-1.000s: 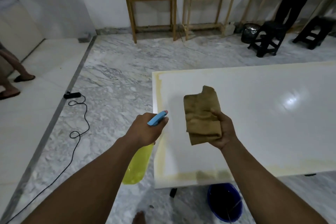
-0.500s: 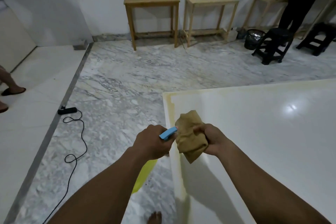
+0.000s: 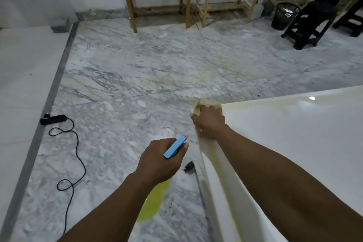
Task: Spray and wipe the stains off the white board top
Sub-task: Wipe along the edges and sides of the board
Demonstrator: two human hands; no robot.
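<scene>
Desk corner lies under the cloth the right hand grips; the left hand holds the spray bottle. The cloth may slip off the edge.

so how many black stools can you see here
2. One stool stands on the marble floor at the far right, next to the mesh bin. The other stool is just right of it, cut off by the frame edge. More may be out of view.
</scene>
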